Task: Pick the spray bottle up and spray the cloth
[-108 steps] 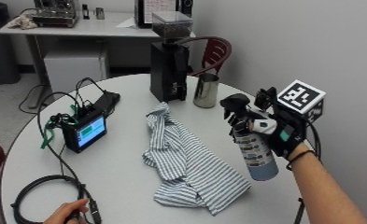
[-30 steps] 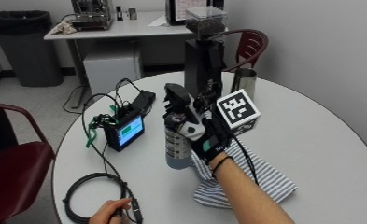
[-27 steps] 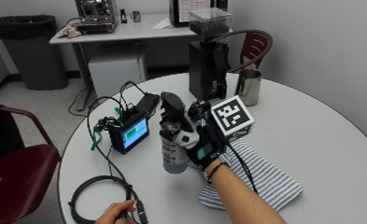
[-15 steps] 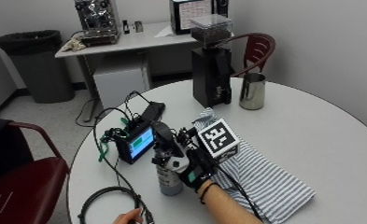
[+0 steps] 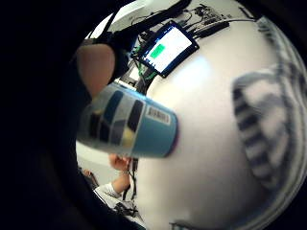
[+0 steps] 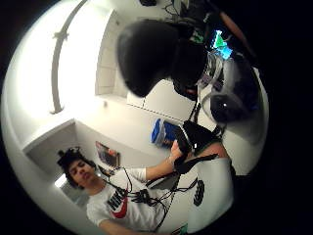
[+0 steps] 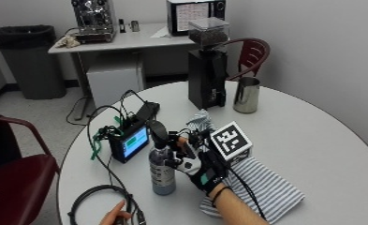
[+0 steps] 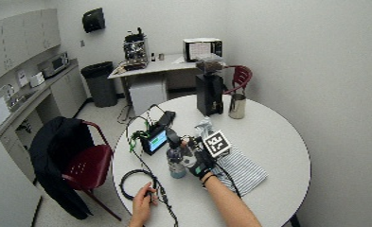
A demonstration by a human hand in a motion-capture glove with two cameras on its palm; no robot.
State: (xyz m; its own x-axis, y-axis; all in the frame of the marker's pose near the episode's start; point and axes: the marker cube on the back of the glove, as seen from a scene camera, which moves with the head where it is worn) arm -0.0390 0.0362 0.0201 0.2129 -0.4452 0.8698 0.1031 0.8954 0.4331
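The spray bottle [image 7: 162,172], clear grey with a black spray head, is upright at the left of the striped cloth [image 7: 261,183]. Its base is at or just above the table; I cannot tell which. My gloved right hand [image 7: 199,168] grips it around the neck from the cloth's side, with the nozzle pointing away from the cloth. The wide view shows the same bottle [image 8: 175,166], hand [image 8: 198,161] and cloth [image 8: 239,168]. In the little finger side palm view the bottle's blue label [image 5: 129,127] is close to the palm, with the cloth [image 5: 261,129] beyond it on the white table.
A small screen device [image 7: 130,143] with cables stands just behind the bottle. A black grinder [image 7: 207,75] and a metal cup [image 7: 246,95] stand at the table's far side. The bare left hand [image 7: 112,216] lies by a cable coil [image 7: 99,206] near the front edge. A red chair [image 7: 9,187] is on the left.
My hand has carried the bottle from the cloth's right side across to its left and lowered it near the screen device. The outside camera has shifted too.
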